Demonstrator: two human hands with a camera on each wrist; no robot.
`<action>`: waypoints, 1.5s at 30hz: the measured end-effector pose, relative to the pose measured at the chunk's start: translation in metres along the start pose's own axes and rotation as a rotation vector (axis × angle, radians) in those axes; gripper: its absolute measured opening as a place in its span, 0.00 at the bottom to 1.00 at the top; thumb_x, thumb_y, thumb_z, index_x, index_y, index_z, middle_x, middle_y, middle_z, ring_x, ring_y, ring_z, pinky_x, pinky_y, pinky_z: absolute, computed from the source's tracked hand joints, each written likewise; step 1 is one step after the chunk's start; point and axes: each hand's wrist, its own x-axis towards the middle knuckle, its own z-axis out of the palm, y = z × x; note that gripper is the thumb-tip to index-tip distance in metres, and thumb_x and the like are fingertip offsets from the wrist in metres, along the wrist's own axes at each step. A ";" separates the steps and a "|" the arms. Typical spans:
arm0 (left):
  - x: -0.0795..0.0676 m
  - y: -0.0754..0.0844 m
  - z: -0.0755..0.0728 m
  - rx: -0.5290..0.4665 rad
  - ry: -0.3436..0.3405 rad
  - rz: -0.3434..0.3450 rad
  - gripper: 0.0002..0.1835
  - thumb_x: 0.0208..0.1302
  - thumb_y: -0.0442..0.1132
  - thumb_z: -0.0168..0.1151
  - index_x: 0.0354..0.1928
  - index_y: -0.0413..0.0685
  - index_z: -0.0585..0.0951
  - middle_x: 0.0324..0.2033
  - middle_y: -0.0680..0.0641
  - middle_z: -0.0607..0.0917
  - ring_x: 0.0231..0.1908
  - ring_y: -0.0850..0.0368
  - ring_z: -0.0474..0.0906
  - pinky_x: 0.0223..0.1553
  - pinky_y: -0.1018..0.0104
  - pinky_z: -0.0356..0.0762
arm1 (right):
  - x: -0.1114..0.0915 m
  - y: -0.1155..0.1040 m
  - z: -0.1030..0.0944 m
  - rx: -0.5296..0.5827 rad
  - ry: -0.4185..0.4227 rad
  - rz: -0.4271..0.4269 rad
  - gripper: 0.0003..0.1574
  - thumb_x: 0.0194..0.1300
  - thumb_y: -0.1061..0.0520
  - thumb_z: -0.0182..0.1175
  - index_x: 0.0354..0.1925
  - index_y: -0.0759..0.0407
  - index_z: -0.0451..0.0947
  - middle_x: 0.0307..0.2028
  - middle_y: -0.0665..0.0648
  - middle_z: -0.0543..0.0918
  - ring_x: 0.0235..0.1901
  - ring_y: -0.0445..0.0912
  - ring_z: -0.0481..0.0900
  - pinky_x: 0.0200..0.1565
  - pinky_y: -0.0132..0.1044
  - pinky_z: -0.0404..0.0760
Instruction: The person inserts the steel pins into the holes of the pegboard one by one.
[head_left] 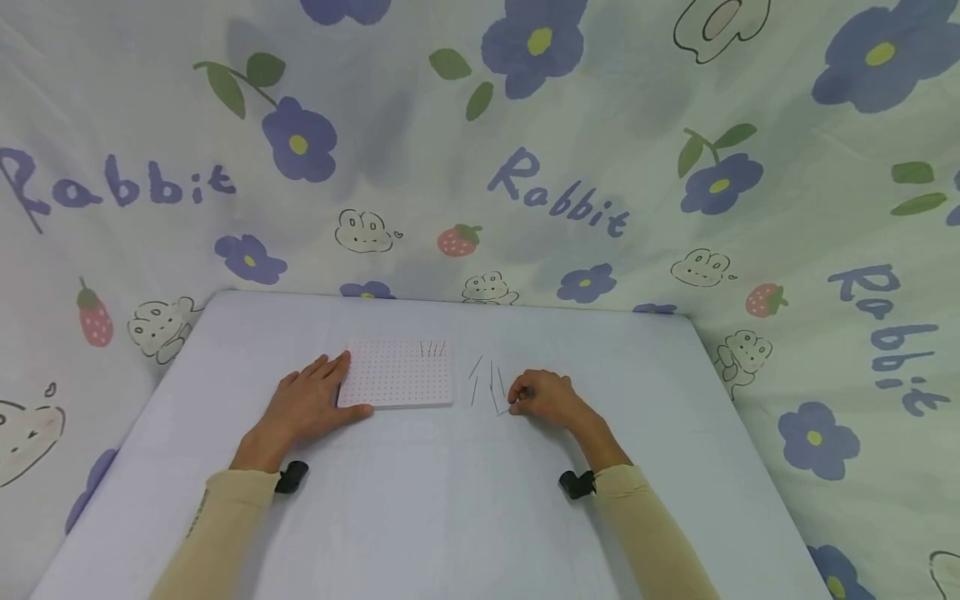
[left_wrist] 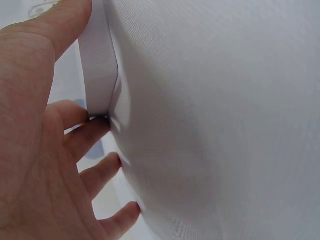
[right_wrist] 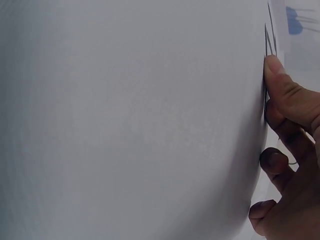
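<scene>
A white board [head_left: 397, 375] with a grid of small holes lies on the table, several thin dark pins [head_left: 432, 349] standing at its far right corner. My left hand [head_left: 307, 404] rests at the board's left side, fingers spread, thumb along its near edge. In the left wrist view, fingertips [left_wrist: 95, 132] touch the cloth beside the board's side wall [left_wrist: 100, 65]. To the right of the board lie several loose pins [head_left: 474, 392]. My right hand [head_left: 546, 397] is over the nearest of them, thumb and forefinger pinching one thin dark pin [right_wrist: 265, 42] low against the table.
A white cloth covers the table [head_left: 450, 517]. Behind it and on both sides hangs a curtain [head_left: 420, 167] printed with flowers and rabbits. A small black wrist camera [head_left: 292, 477] sits at the left sleeve, another black camera [head_left: 576, 484] at the right one.
</scene>
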 end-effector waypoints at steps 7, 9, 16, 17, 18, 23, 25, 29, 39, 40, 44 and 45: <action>0.000 0.001 -0.002 0.001 0.006 0.004 0.60 0.57 0.72 0.64 0.77 0.35 0.55 0.73 0.31 0.63 0.74 0.30 0.53 0.65 0.25 0.54 | 0.001 -0.002 0.000 -0.043 0.010 0.005 0.06 0.58 0.47 0.74 0.29 0.38 0.84 0.32 0.37 0.80 0.40 0.40 0.77 0.56 0.59 0.65; -0.001 0.002 -0.003 -0.001 0.008 0.003 0.60 0.57 0.72 0.64 0.77 0.35 0.55 0.73 0.31 0.63 0.73 0.30 0.53 0.65 0.25 0.53 | 0.002 -0.002 0.000 -0.065 0.012 0.000 0.07 0.58 0.47 0.74 0.28 0.38 0.84 0.31 0.37 0.79 0.39 0.40 0.76 0.55 0.59 0.66; -0.001 0.002 -0.004 -0.001 0.007 0.003 0.60 0.57 0.72 0.64 0.77 0.35 0.55 0.73 0.31 0.63 0.74 0.30 0.53 0.65 0.25 0.54 | 0.005 -0.002 0.003 -0.134 0.009 -0.027 0.08 0.59 0.48 0.73 0.25 0.38 0.84 0.29 0.38 0.77 0.35 0.40 0.74 0.52 0.60 0.67; -0.001 0.002 -0.004 0.001 0.006 0.003 0.60 0.57 0.72 0.64 0.77 0.35 0.55 0.73 0.31 0.63 0.74 0.30 0.53 0.64 0.25 0.54 | 0.005 -0.001 0.003 -0.137 0.008 -0.029 0.08 0.59 0.48 0.73 0.25 0.38 0.84 0.29 0.38 0.77 0.35 0.40 0.73 0.52 0.60 0.67; -0.001 0.002 -0.004 0.003 0.007 0.004 0.60 0.57 0.72 0.64 0.77 0.35 0.55 0.73 0.31 0.63 0.73 0.30 0.53 0.64 0.25 0.54 | 0.005 -0.001 0.003 -0.139 0.006 -0.031 0.08 0.59 0.48 0.73 0.25 0.38 0.84 0.29 0.39 0.76 0.35 0.40 0.73 0.53 0.61 0.67; -0.001 0.002 -0.003 0.007 0.005 0.003 0.60 0.57 0.72 0.63 0.77 0.35 0.55 0.73 0.31 0.63 0.73 0.30 0.54 0.64 0.25 0.55 | 0.006 0.000 0.005 -0.145 -0.002 -0.040 0.07 0.60 0.48 0.72 0.26 0.39 0.84 0.30 0.39 0.76 0.35 0.40 0.73 0.52 0.61 0.68; -0.002 0.001 -0.003 0.005 0.004 0.002 0.60 0.57 0.72 0.63 0.77 0.35 0.55 0.73 0.31 0.63 0.73 0.30 0.53 0.64 0.25 0.54 | 0.006 0.001 0.006 -0.145 -0.003 -0.040 0.07 0.61 0.48 0.72 0.26 0.38 0.84 0.30 0.39 0.76 0.35 0.39 0.73 0.51 0.60 0.68; -0.002 0.001 -0.002 0.004 0.004 0.002 0.60 0.57 0.72 0.63 0.77 0.35 0.55 0.73 0.31 0.63 0.73 0.30 0.53 0.65 0.25 0.54 | 0.007 0.003 0.007 -0.115 -0.003 -0.036 0.07 0.61 0.48 0.71 0.26 0.38 0.84 0.29 0.38 0.76 0.35 0.39 0.73 0.50 0.57 0.68; -0.003 0.000 0.000 0.001 0.007 0.007 0.61 0.57 0.73 0.63 0.77 0.35 0.55 0.73 0.31 0.63 0.73 0.30 0.53 0.65 0.25 0.53 | 0.011 -0.007 -0.004 -0.004 0.017 -0.029 0.07 0.67 0.50 0.66 0.30 0.44 0.81 0.30 0.40 0.79 0.37 0.42 0.75 0.52 0.56 0.65; -0.002 0.000 0.000 0.001 0.006 0.006 0.61 0.57 0.73 0.62 0.78 0.36 0.55 0.73 0.31 0.63 0.74 0.30 0.53 0.66 0.26 0.52 | 0.013 -0.010 -0.005 0.010 0.020 -0.027 0.07 0.68 0.50 0.65 0.31 0.44 0.81 0.31 0.40 0.80 0.38 0.42 0.75 0.53 0.57 0.65; -0.002 0.000 0.000 0.001 0.003 0.002 0.61 0.57 0.73 0.62 0.78 0.36 0.54 0.73 0.31 0.63 0.74 0.30 0.53 0.66 0.26 0.52 | 0.021 -0.021 -0.011 0.057 0.030 -0.047 0.06 0.71 0.49 0.62 0.34 0.46 0.79 0.35 0.42 0.81 0.37 0.42 0.74 0.56 0.59 0.63; -0.002 0.000 0.000 -0.001 0.002 0.002 0.61 0.57 0.73 0.62 0.78 0.36 0.54 0.73 0.31 0.63 0.74 0.30 0.53 0.66 0.26 0.52 | 0.023 -0.024 -0.012 0.069 0.034 -0.053 0.06 0.71 0.49 0.62 0.35 0.46 0.79 0.35 0.42 0.81 0.37 0.42 0.74 0.57 0.59 0.62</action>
